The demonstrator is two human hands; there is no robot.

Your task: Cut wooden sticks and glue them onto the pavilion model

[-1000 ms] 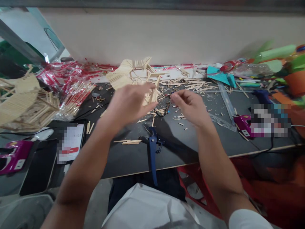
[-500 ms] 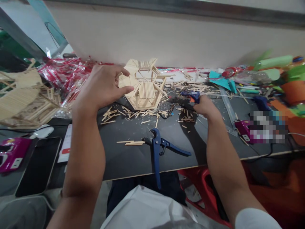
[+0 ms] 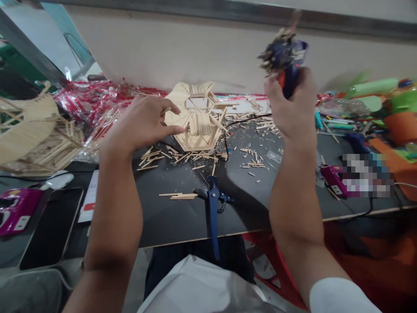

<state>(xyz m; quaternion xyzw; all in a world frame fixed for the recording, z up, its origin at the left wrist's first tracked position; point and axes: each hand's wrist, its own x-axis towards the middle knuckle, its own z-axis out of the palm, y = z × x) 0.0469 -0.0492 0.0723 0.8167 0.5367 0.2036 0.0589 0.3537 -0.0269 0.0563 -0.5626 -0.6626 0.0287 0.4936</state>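
Holding up a blue glue gun (image 3: 298, 52) in the right hand (image 3: 293, 106), with fingers wrapping round the handle and clumps of stick fragments blurring at the front — well above the dark table (image 3: 174, 224), against the pale wall (image 3: 195, 52). Hovering the left hand (image 3: 128, 124) beside a wooden stick model (image 3: 200, 125), with thumb and forefinger spreading apart and nothing visibly pinched; not showing clearly whether touching the roof. Facing that model at the back of the table, near the wall. Looking partly built: carrying slatted roof panels at left, back and front, but exposing bare framework at right, so probably lacking some covering there. Having a second stick model (image 3: 29, 143) at the far left, also roofed in places and gaping in others. Having a few sticks (image 3: 182, 196) lying just beside a blue cutter (image 3: 213, 217), and offcuts (image 3: 150, 158) littering the model's foot. Offering little to read: displaying what looks like "02" above a red block on a lit phone (image 3: 87, 200), partly hiding behind the left forearm; bearing white marks, too small to make out, on a purple device (image 3: 19, 213). Revealing no legible brand.
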